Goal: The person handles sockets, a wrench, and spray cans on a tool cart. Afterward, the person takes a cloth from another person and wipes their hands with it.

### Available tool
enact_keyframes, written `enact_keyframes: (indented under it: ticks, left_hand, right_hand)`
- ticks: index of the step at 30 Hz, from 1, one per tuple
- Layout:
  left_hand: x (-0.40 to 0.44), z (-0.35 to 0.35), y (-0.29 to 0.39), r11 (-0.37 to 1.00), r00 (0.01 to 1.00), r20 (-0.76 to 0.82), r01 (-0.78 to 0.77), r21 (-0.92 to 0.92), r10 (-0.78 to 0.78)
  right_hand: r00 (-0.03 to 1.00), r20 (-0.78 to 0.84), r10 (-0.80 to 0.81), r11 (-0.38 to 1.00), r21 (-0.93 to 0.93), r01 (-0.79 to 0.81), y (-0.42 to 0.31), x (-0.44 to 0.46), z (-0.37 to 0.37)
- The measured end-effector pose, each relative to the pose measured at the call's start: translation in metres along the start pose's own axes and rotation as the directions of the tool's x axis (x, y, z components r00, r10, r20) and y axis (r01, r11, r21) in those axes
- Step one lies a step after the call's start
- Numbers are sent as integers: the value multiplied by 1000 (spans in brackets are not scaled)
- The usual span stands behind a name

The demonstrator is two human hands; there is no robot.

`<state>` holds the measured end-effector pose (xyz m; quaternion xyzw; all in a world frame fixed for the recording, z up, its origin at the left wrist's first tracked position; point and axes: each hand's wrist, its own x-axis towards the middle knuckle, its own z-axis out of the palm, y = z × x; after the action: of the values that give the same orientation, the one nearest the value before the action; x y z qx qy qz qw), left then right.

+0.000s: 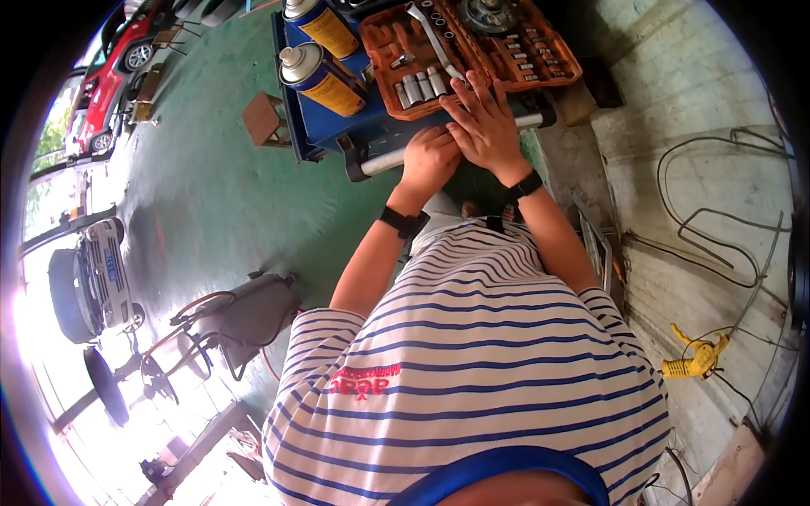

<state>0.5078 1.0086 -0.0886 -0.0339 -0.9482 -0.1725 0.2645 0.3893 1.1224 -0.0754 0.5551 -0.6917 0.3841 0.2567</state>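
My left hand [430,156] lies over the metal handle bar [388,160] of a blue tool cart [325,122], its fingers curled round it. Beside and touching it, my right hand [488,126] is open, palm down with fingers spread, holding nothing. Its fingertips reach the near edge of an orange tool case [390,84]. Inside the case are a ratchet wrench [434,40], long sockets [424,86] and rows of small sockets [523,63]. A black band is on each wrist.
Two spray cans [329,84] [325,29] stand on the cart left of the case. A small brown stool [264,120] is beyond it on the green floor. Cables and a yellow tool [699,354] are at right. Further left are a grey seat-like object [253,312] and a red car [118,67].
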Motion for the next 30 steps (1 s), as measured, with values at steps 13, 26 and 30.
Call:
enact_keyframes:
  ticks: [13, 26, 30]
  left_hand:
    - [10, -2, 12, 998, 998, -66, 9, 58, -5]
    - [10, -2, 12, 999, 995, -95, 18, 26, -16]
    - [12, -7, 13, 981, 989, -99, 92, -168, -110]
  right_hand:
    - [984, 169, 56, 952, -307, -1, 35, -111, 5]
    - [959, 235, 155, 936, -347, -67, 23, -135, -18]
    - [965, 207, 159, 947, -310, -89, 8, -114, -34]
